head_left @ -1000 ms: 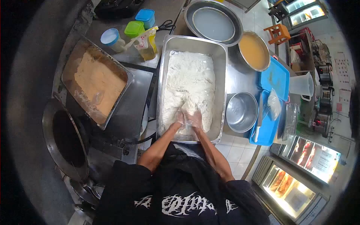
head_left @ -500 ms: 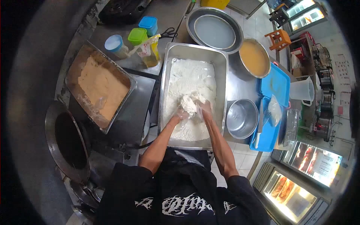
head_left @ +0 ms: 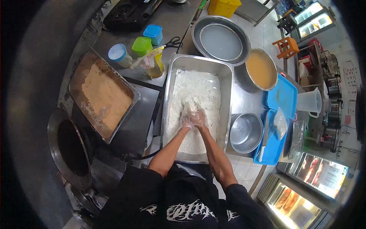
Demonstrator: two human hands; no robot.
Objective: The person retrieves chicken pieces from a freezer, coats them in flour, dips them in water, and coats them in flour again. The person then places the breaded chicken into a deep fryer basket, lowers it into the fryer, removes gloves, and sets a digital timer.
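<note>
A deep steel tray (head_left: 232,95) holds a bed of white flour (head_left: 198,86). My left hand (head_left: 186,121) and my right hand (head_left: 198,117) are close together over the middle of the flour, both in clear plastic gloves dusted white. Between and just beyond them is a flour-coated lump (head_left: 190,105). The fingers of both hands curl round it, and flour partly hides the fingertips. What lies inside the coating cannot be made out.
Left are a tray of orange-brown powder (head_left: 105,93), a wok (head_left: 68,147), lidded tubs (head_left: 142,45) and an oil pouch (head_left: 154,66). Right are a basin (head_left: 221,40), a bowl of orange liquid (head_left: 261,68), an empty pot (head_left: 246,133) and blue trays (head_left: 282,95) with a knife (head_left: 264,141).
My hands, apart around a raised lump half a second ago, have come together lower over the flour. The whole view has shifted, so the tray sits lower in the picture.
</note>
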